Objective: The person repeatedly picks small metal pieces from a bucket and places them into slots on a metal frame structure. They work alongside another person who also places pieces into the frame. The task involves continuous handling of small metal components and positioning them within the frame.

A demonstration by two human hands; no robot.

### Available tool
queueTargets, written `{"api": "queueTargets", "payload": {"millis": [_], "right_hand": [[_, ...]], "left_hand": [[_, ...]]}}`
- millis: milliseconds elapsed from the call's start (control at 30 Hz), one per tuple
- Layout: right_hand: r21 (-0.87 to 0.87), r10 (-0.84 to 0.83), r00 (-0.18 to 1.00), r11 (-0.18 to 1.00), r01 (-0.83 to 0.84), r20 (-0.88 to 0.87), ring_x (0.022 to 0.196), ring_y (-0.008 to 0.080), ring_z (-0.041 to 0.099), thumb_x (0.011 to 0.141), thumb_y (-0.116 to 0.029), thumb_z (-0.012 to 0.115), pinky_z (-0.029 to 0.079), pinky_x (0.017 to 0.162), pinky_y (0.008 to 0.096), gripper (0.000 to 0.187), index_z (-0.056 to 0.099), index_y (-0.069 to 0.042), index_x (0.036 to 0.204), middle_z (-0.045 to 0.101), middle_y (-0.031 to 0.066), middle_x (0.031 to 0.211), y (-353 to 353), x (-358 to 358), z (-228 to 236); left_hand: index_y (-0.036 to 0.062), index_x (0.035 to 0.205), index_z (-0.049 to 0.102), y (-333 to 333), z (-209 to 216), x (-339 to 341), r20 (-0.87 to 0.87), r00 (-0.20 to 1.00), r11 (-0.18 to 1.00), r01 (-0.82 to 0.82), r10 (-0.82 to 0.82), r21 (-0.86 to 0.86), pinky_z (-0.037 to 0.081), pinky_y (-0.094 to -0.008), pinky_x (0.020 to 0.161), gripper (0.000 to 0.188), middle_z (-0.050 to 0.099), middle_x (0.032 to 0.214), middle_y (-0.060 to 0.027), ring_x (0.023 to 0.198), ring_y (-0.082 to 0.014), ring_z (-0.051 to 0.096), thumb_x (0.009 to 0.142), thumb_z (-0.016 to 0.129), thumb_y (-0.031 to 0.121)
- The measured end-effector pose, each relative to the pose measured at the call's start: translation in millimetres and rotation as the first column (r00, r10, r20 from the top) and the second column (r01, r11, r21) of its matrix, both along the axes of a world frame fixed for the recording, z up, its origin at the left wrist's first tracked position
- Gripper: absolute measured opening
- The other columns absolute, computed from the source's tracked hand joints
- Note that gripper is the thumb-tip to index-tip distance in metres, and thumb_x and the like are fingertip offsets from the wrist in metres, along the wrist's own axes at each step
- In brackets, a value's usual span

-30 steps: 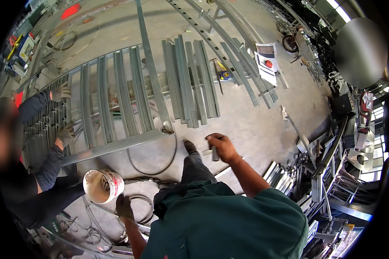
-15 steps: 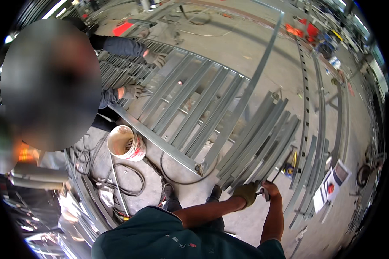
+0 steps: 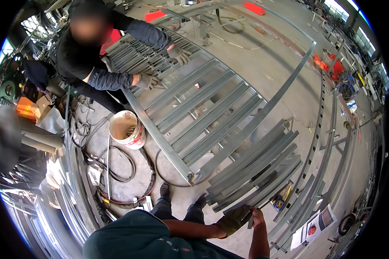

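My left hand [image 3: 233, 222], in a dark olive work glove, is closed beside the near ends of the stacked grey metal bars [image 3: 255, 172]. Whatever is in its fingers is hidden. Right next to it, my bare right hand [image 3: 258, 217] is closed around a short dark narrow piece [image 3: 250, 223], whose kind I cannot make out. A welded metal frame [image 3: 188, 176] with several parallel slats [image 3: 199, 101] stands beyond, to the left of the bars. Across it, a co-worker's two gloved hands [image 3: 148, 81] rest near the slats.
A white bucket [image 3: 127, 129] stands left of the frame, among cables and hoses [image 3: 124, 175]. Right of the bars lie a blue and yellow tape measure [image 3: 279, 202], long metal rails [image 3: 333, 125] and a printed sheet [image 3: 314, 227]. Bundled metal profiles [image 3: 43, 216] fill the lower left.
The view has shifted, so the frame and bars appear farther left or lower. My hands have drawn closer together and sit lower in the picture. The co-worker's hands remain near the slats.
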State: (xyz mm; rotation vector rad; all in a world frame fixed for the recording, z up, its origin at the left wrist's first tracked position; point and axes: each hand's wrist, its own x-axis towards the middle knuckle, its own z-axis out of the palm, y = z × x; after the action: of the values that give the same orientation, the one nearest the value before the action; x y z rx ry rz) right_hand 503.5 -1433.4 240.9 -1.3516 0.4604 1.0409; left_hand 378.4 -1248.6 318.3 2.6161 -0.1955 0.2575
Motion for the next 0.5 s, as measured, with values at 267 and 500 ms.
{"api": "queueTargets", "payload": {"millis": [267,500], "right_hand": [[0.059,-0.036,0.961,0.998,0.021,0.275,0.094,0.0177,0.07,0.096,-0.032,0.077,0.056,0.081,0.0345,0.037,0.069,-0.003,0.119,0.072,0.0036,0.105,45.9,-38.8,71.4],[-0.091,-0.009,0.828,0.993,0.072,0.56,0.076,0.0135,0.06,0.086,-0.032,0.08,0.049,0.066,0.0308,0.059,0.059,0.0,0.131,0.066,0.0041,0.101,130.1,-116.1,143.0]], "left_hand": [[0.0097,0.153,0.051,42.5,23.5,-28.4,0.066,0.998,0.975,0.018,-0.004,-0.221,0.051,-0.0434,0.105,0.057,0.048,0.155,-0.0184,0.134,-0.0333,0.055,0.097,0.06,0.017],[0.0087,0.146,0.052,146.7,98.0,-59.7,0.007,0.987,0.942,-0.153,0.162,-0.299,0.054,-0.0468,0.103,0.056,0.057,0.143,-0.0229,0.127,-0.0362,0.063,0.094,0.067,0.025]]}}
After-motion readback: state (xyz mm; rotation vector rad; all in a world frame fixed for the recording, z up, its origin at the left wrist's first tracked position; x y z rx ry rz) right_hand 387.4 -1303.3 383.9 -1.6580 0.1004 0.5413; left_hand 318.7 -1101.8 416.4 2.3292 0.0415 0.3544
